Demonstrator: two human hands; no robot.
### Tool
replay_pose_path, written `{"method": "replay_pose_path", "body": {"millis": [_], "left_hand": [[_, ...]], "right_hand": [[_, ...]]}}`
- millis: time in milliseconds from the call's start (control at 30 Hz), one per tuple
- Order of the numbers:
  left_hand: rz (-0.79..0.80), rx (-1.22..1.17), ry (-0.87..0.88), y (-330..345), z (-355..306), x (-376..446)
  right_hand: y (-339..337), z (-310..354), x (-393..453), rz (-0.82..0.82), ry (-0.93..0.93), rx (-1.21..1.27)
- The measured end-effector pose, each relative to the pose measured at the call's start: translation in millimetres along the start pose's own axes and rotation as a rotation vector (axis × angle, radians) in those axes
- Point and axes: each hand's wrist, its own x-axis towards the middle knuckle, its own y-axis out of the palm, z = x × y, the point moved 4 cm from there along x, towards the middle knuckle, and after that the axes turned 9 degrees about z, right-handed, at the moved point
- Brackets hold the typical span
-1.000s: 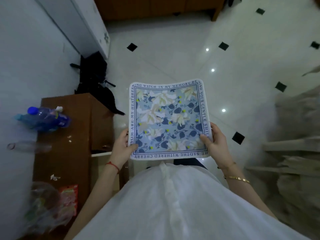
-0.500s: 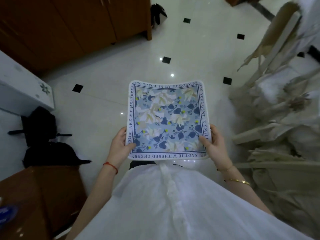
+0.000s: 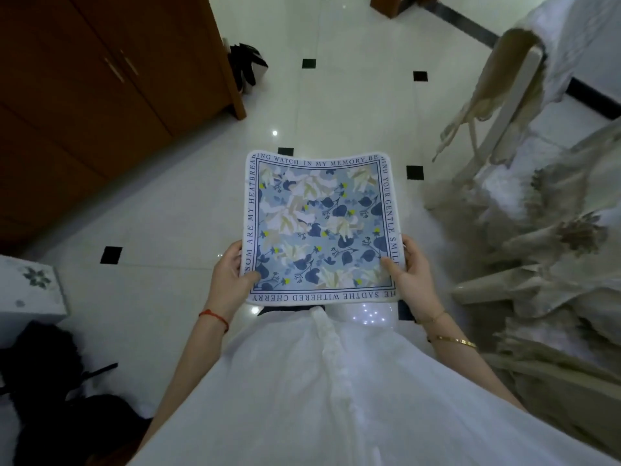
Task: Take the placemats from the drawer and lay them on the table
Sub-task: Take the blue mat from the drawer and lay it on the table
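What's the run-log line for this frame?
stage: carrying | left hand: grips placemat | right hand: grips placemat | placemat: flat, above floor | table: unseen

Matt cloth placemat [image 3: 321,227] above glossy tiled floor [image 3: 188,210], beside wooden cabinet [image 3: 100,82].

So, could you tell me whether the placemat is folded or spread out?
Spread out. The placemat shows its whole floral face and lettered border, held flat by the left hand and right hand.

Single head-worn wide-angle view, looking steeply down, hands close, floor [image 3: 188,210] beyond
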Motion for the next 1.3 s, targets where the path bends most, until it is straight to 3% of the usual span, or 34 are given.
{"method": "replay_pose_path", "body": {"millis": [233, 433, 633, 1033, 1300], "left_hand": [[0.117, 0.095, 0.025, -14, -88, 161], [0.252, 0.161, 0.009, 15, -135, 275], [0.337, 0.171, 0.006, 79, -177, 398], [0.361, 0.210, 0.071, 229, -323, 615], [0.475, 0.211, 0.079, 334, -376, 743]], "right_hand": [[-1, 52, 130, -0.141, -0.046, 0.049], [-33, 65, 206, -0.278, 0.007, 0.108], [-94, 77, 304, -0.374, 0.023, 0.156], [-270, 176, 513, -0.415, -0.030, 0.081], [-369, 187, 614, -0.539, -0.001, 0.087]]}}
